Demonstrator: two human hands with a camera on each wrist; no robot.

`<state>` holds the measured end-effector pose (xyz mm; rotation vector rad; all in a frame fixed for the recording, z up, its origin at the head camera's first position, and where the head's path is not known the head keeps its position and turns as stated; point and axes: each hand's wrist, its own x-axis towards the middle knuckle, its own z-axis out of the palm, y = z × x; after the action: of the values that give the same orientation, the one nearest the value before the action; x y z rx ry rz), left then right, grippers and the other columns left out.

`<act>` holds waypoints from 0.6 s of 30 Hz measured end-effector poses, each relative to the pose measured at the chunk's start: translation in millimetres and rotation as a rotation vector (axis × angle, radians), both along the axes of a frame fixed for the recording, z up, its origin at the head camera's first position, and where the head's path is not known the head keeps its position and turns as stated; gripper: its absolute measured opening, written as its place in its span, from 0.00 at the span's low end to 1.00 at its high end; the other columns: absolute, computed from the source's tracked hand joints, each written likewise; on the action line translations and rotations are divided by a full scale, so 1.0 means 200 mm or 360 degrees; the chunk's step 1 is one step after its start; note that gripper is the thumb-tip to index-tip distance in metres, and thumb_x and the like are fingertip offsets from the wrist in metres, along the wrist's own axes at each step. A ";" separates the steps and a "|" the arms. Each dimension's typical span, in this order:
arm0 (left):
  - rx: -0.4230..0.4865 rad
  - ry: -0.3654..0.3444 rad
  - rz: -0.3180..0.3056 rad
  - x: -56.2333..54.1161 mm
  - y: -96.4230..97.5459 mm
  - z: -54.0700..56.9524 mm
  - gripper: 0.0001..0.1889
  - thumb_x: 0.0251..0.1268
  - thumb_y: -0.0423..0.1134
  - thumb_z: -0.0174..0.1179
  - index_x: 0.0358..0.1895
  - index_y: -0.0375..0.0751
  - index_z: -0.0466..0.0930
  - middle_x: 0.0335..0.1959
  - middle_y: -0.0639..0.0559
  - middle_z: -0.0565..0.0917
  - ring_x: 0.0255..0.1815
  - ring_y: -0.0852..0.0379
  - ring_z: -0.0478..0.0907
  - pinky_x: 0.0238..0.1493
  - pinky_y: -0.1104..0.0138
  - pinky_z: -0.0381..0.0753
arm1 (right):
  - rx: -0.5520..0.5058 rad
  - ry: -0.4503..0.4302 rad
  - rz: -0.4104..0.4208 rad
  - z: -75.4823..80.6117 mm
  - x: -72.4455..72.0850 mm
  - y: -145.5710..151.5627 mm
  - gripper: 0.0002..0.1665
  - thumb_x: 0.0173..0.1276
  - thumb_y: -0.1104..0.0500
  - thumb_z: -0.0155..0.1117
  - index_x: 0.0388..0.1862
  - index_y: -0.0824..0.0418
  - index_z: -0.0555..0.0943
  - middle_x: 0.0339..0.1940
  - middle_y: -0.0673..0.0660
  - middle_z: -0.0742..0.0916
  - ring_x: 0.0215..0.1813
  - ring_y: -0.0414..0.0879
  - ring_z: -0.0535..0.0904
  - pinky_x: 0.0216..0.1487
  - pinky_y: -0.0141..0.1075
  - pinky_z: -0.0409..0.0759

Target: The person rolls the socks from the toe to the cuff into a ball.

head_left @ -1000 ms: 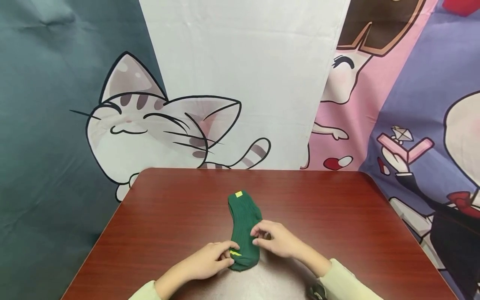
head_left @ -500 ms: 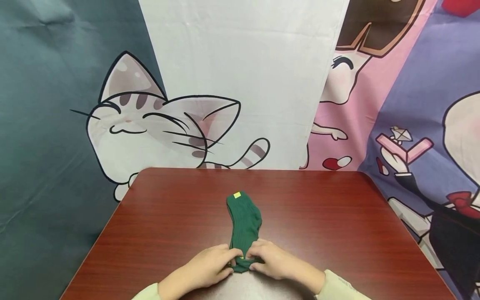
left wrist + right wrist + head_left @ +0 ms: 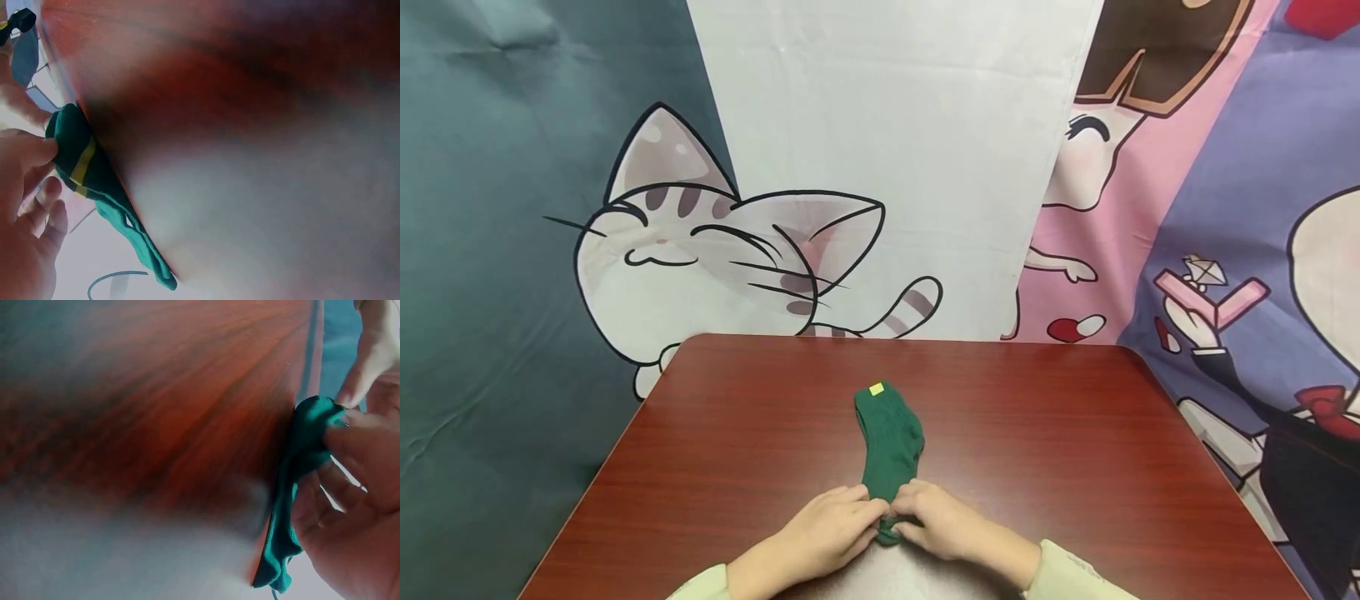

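A dark green sock (image 3: pixel 891 437) lies lengthwise on the table, a small yellow tag at its far end. Both hands are at its near end, which is gathered up between them. My left hand (image 3: pixel 831 533) pinches the left side of that end. From the right, my right hand (image 3: pixel 943 521) pinches it too, the fingertips of both hands nearly meeting. In the left wrist view the sock (image 3: pixel 78 150) shows a yellow stripe near the raised end. Fingers partly cover the bunched sock (image 3: pixel 306 444) in the right wrist view.
The reddish-brown wooden table (image 3: pixel 737 417) has rounded far corners. Behind it hangs a cloth backdrop (image 3: pixel 917 150) printed with a cartoon cat and figures. Pale sleeves (image 3: pixel 1075 575) reach in from the near edge.
My right hand has come down from the sock's middle to its near end and taken hold there. The left hand has shifted slightly right. The near end is now lifted and bunched, its yellow mark covered.
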<state>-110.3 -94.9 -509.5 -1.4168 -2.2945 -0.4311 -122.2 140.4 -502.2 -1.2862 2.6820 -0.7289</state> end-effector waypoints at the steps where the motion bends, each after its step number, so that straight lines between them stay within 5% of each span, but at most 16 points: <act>1: -0.0005 -0.0017 0.0013 0.00 0.00 0.00 0.16 0.60 0.36 0.71 0.49 0.48 0.79 0.31 0.66 0.80 0.31 0.69 0.65 0.33 0.81 0.63 | 0.0022 -0.0034 0.0030 0.00 0.00 0.00 0.06 0.70 0.59 0.69 0.44 0.53 0.87 0.40 0.40 0.84 0.45 0.31 0.76 0.45 0.25 0.78; 5: -0.0052 -0.0141 0.0058 0.01 0.01 0.03 0.13 0.63 0.37 0.70 0.48 0.50 0.79 0.36 0.66 0.83 0.37 0.69 0.74 0.37 0.77 0.72 | 0.0092 -0.0157 0.0084 0.02 0.00 0.02 0.12 0.72 0.53 0.67 0.52 0.52 0.87 0.44 0.38 0.83 0.48 0.30 0.73 0.48 0.27 0.78; 10: -0.0101 -0.0518 0.0054 0.00 0.01 0.06 0.09 0.67 0.34 0.65 0.47 0.49 0.78 0.38 0.64 0.84 0.36 0.74 0.76 0.40 0.77 0.78 | 0.0123 -0.0229 0.0074 0.04 0.01 0.01 0.19 0.68 0.50 0.72 0.56 0.51 0.85 0.46 0.38 0.82 0.50 0.31 0.73 0.51 0.29 0.78; 14: -0.0142 -0.0789 0.0039 -0.01 0.00 0.07 0.08 0.70 0.33 0.63 0.47 0.49 0.76 0.37 0.64 0.79 0.30 0.77 0.70 0.32 0.83 0.71 | 0.0094 -0.0194 0.0017 0.03 0.01 0.00 0.10 0.67 0.55 0.72 0.47 0.52 0.87 0.43 0.38 0.84 0.48 0.31 0.75 0.49 0.28 0.78; 18: -0.0198 -0.1000 0.0092 -0.02 -0.01 0.08 0.12 0.70 0.37 0.64 0.53 0.48 0.75 0.38 0.65 0.73 0.33 0.74 0.69 0.34 0.79 0.73 | 0.0047 -0.0182 -0.0008 0.03 0.01 0.00 0.03 0.68 0.57 0.71 0.40 0.53 0.87 0.40 0.40 0.86 0.46 0.31 0.78 0.47 0.27 0.79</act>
<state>-114.3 -96.5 -493.3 -1.4088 -2.8866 -0.8238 -120.3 140.5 -495.8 -1.1933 2.5964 -0.7374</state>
